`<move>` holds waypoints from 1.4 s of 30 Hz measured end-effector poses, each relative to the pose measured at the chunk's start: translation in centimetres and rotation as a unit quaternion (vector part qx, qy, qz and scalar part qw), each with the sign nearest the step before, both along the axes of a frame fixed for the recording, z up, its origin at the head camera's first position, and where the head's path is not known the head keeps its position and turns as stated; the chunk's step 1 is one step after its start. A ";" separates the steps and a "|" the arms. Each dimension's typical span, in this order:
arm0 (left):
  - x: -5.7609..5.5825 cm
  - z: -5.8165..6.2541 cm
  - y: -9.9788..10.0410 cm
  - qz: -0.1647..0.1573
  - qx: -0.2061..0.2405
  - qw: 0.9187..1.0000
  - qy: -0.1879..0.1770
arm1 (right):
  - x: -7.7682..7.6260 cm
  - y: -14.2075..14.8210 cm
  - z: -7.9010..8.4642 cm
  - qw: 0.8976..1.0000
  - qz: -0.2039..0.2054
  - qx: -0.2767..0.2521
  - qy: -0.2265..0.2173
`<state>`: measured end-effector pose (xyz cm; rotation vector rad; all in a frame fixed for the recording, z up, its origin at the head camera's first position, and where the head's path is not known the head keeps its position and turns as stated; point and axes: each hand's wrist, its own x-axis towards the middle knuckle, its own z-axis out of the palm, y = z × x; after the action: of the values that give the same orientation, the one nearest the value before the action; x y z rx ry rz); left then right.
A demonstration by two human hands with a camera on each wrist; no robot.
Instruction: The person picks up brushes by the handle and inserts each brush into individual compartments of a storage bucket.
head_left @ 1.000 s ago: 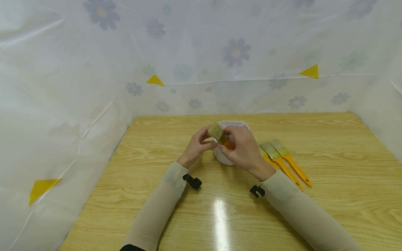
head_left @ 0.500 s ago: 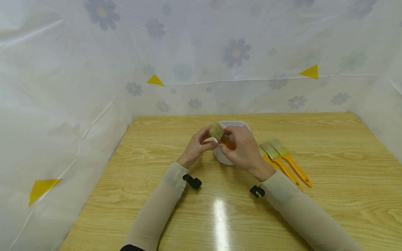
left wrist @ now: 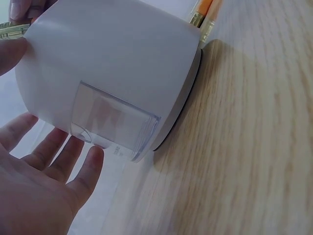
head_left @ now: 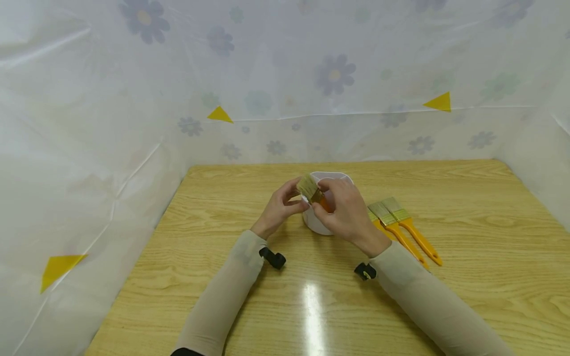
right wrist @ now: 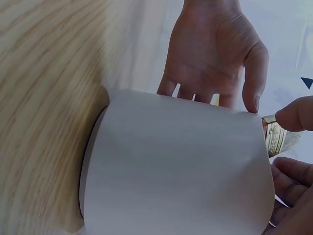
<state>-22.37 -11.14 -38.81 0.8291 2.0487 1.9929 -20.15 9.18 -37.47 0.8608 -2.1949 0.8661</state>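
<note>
A white tub-like holder (head_left: 317,225) stands upright on the table, a small clear box (left wrist: 112,120) on its side. My left hand (head_left: 281,203) holds the holder, thumb at the rim and fingers along the far side in the right wrist view. Over the open top, my right hand (head_left: 345,210) pinches a paintbrush (head_left: 308,188) between thumb and fingers, near the metal band. Its pale bristles tilt up and left; the orange handle points down into the holder, its lower end hidden. In the right wrist view the brush's gold band (right wrist: 276,138) shows just past the rim.
Several more paintbrushes (head_left: 420,240) with orange handles lie side by side on the wooden table (head_left: 213,257), right of the holder, partly behind my right hand. Plastic sheeting (head_left: 285,64) with flower prints and yellow triangles walls the table's back and sides.
The paintbrush has tipped slightly, its bristles shifting a little up and right. Both hands and the holder stay nearly in place.
</note>
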 end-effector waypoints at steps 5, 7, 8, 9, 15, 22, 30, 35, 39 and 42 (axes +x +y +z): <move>-0.1 -0.1 0.0 0.001 0.000 1.000 0.004 | -0.1 0.4 0.3 1.000 0.012 -0.020 0.003; -0.4 -0.6 -0.1 0.000 0.003 1.000 0.002 | -0.2 0.6 0.4 1.000 0.015 -0.024 0.003; -0.6 -0.8 -0.1 0.000 0.006 1.000 0.000 | -0.2 0.7 0.5 1.000 0.014 -0.025 0.003; -0.8 -1.1 -0.1 0.001 0.007 1.000 -0.001 | -0.2 0.8 0.6 1.000 0.014 -0.027 0.003; -1.6 -2.4 0.0 0.008 0.015 1.000 -0.010 | -0.2 1.4 1.1 0.999 -0.001 -0.037 0.000; -1.7 -2.6 0.0 0.011 0.020 1.000 -0.003 | -0.6 2.1 1.6 0.998 -0.013 -0.059 0.000; -1.6 -2.6 0.1 0.009 0.026 1.000 -0.007 | -0.8 2.9 2.1 0.996 -0.018 -0.082 0.013; -1.6 -2.5 0.2 0.004 0.029 0.999 -0.012 | -0.7 3.4 2.5 0.996 -0.028 -0.085 -0.002; -1.3 -2.0 0.2 0.000 0.030 0.999 -0.022 | -0.6 3.7 2.7 0.996 -0.029 -0.085 -0.015; -0.7 -1.1 0.2 0.000 0.029 0.999 -0.033 | -0.6 3.8 2.7 0.996 -0.032 -0.086 -0.019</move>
<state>-23.07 -10.95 -39.93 0.7634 1.9637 2.0601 -20.74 13.01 -34.75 0.6936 -2.1320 1.0304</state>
